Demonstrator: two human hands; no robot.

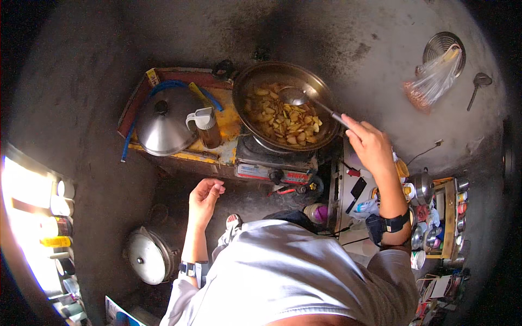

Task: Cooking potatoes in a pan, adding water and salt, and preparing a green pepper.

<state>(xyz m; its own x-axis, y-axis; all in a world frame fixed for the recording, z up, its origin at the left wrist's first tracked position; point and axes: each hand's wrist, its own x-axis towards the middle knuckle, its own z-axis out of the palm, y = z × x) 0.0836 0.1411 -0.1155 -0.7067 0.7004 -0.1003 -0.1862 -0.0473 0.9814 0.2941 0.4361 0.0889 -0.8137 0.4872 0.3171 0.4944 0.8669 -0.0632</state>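
My right hand [368, 143] grips the handle of a metal ladle [294, 96], whose bowl rests over the food in a wide metal wok [323, 86]. Pale and browned sliced pieces, perhaps potato [285, 122], lie spread across the wok's base. Under the wok is a black gas stove [261, 157] with a knob on its front panel. My left hand [206, 199] hovers in front of the stove, fingers loosely curled and thumb near the fingertips. Nothing shows in it. Closest to it on the yellow worktop stands an oil jug [209, 132] with a white handled lid.
A conical metal lid [167, 130] and a blue hose [163, 84] occupy the worktop's left. A lidded pot [147, 256] sits low at left. A cleaver [357, 190] lies on the right-hand table. On the wall hang a plastic bag [438, 83] and a small ladle [482, 81].
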